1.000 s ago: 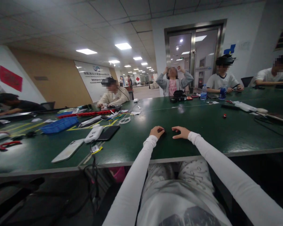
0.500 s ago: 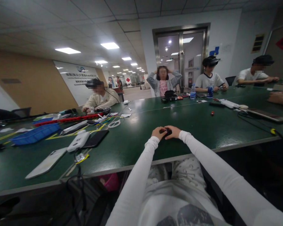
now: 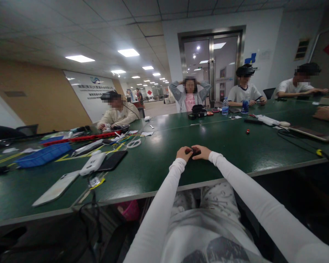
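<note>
The left hand [image 3: 184,153] and right hand [image 3: 203,152] meet on the green worktop [image 3: 235,146], well in from its near edge. Both are closed on a small dark object [image 3: 193,151]. I judge that a loose pinch could let so small a piece slip and skitter across the worktop.

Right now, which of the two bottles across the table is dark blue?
The right bottle, before the person in white; the left bottle is clear.

Green table [image 3: 159,164] w/ blue tray [image 3: 44,155], silver phone [image 3: 56,188], white power bank [image 3: 92,163], red strip [image 3: 82,138], bottle [image 3: 225,106] on top
</note>
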`<state>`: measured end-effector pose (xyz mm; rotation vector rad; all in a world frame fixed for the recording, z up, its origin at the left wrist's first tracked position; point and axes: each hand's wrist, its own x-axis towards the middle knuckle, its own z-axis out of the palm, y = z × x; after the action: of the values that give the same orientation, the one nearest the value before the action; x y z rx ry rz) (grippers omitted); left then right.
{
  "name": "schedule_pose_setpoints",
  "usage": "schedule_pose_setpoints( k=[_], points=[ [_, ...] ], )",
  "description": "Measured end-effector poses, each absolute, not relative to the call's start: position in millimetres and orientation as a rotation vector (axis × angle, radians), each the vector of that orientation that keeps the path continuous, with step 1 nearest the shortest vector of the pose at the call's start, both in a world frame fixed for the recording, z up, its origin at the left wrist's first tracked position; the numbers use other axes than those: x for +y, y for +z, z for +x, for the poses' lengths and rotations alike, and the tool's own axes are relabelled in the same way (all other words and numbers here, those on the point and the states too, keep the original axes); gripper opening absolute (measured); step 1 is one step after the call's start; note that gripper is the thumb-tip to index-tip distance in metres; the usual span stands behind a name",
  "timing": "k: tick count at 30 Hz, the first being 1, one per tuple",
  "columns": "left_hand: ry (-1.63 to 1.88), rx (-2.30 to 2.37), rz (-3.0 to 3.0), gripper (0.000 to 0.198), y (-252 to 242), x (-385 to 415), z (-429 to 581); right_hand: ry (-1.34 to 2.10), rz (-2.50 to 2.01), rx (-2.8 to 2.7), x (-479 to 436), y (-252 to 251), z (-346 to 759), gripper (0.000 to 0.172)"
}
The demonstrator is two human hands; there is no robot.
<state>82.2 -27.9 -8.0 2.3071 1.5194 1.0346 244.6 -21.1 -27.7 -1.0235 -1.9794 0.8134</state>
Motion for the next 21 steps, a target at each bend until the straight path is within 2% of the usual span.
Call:
schedule_pose_setpoints(
  k=[6, 16, 21],
  points=[
    [1.014, 1.503, 2.325, 0.015, -8.0, -25.2, 80.0, 0.776, -1.039, -1.982, -23.5, -24.4, 245.0, 0.073],
    [0.997, 1.413, 2.337, 0.018, -9.7, -24.6, 79.2, 0.846, -1.018, -2.003, -21.7, -24.0, 246.9, 0.086],
    [1.014, 1.381, 2.319, 0.017, -8.5, -25.7, 78.8, 0.843, -1.038, -1.962, -21.4, -25.5, 246.3, 0.085]
  ],
)
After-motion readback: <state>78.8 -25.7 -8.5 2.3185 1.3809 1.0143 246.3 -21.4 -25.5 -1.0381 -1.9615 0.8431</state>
